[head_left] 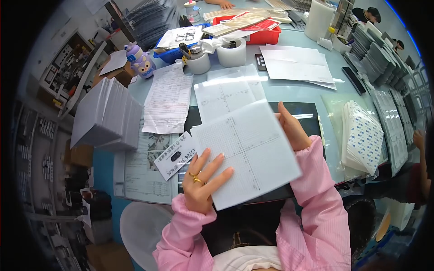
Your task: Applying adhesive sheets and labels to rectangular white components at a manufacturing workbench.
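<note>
A translucent white sheet printed with a fine grid and crossed scale lines lies tilted between my hands, over the table's near edge. The fingers of my left hand, two rings on it, are spread flat on the sheet's left part. At the sheet's right edge, my right hand grips it; some of those fingers are hidden behind it. Similar translucent sheets rest on the table just beyond. Close to my left fingers is a white printed card with a small dark oval on it.
White folded papers stand at left beside a written form and purple bottle. A blue basket, red bin and white rolls line the back. At right lie a phone and bagged white sheets.
</note>
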Tool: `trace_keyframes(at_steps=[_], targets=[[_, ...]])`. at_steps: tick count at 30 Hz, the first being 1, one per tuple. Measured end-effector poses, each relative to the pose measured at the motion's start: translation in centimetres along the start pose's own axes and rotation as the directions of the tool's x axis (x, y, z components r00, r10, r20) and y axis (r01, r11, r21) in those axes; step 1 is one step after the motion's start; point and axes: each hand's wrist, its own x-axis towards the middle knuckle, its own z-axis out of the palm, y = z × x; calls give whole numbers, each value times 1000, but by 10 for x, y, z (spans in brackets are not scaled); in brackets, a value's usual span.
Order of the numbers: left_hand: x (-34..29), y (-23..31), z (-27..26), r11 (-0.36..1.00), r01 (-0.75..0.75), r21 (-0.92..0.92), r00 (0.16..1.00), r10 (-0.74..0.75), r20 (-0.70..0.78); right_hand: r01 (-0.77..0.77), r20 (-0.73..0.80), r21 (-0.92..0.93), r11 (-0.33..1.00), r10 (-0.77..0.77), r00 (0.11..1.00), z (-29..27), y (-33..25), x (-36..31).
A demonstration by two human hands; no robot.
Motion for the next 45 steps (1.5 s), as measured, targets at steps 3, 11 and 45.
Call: trace_keyframes(at_steps=[3,11,45], targets=[[-17,-20,25,995,-34,94,997,28,67,-51,28,-249,967,60,998,-16,-4,2],[-42,-20,32,322,489,-810,611,-790,55,24,46,-345,938,-8,999,-5,3,2],[-59,-31,30,130,645,-753,554,-758,343,-14,2,-393,919,17,1000,4,12,6]])
